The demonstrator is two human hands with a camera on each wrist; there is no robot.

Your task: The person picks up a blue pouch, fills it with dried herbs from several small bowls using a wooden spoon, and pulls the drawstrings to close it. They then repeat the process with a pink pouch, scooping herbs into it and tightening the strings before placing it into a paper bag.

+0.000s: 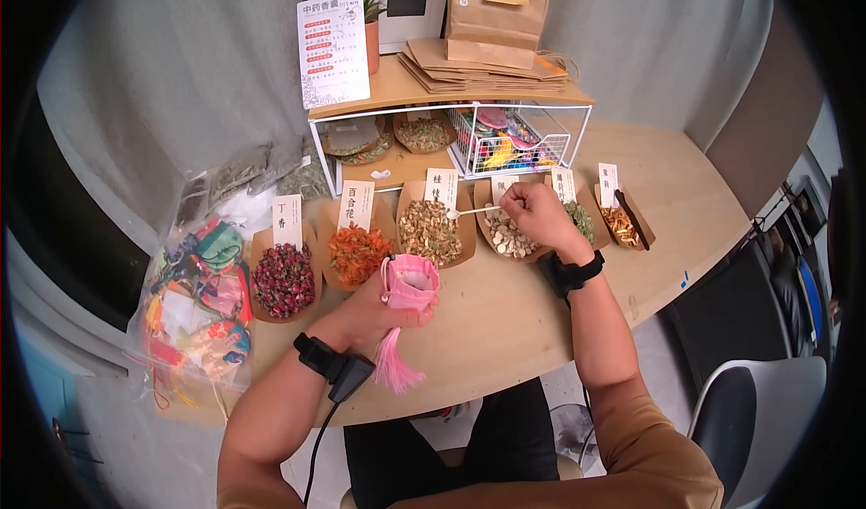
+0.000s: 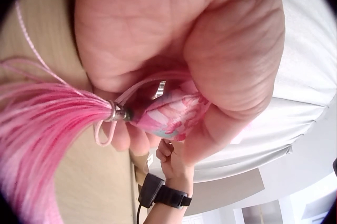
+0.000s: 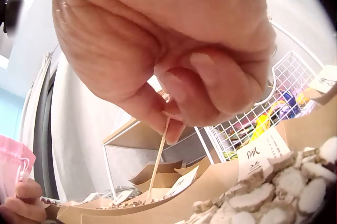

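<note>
My left hand (image 1: 359, 315) grips a pink drawstring sachet (image 1: 409, 285) with its mouth upward and open. A pink tassel (image 1: 395, 365) hangs below it, and the left wrist view shows a printed flower pattern on the sachet's fabric (image 2: 176, 116). My right hand (image 1: 539, 217) pinches the thin pale handle of a small spoon (image 1: 480, 210). The spoon's head lies at the right side of the paper tray of tan chopped twigs (image 1: 430, 229). Under the right hand is a tray of pale sliced roots (image 1: 507, 237), seen close in the right wrist view.
Trays of dried rosebuds (image 1: 283, 279), orange petals (image 1: 359, 252), green leaves (image 1: 580, 223) and orange-brown pieces (image 1: 622, 228) with a dark spoon line the table, each labelled. A plastic bag of colourful sachets (image 1: 203, 302) lies left. Behind stands a shelf (image 1: 397, 94) with a wire basket (image 1: 514, 162).
</note>
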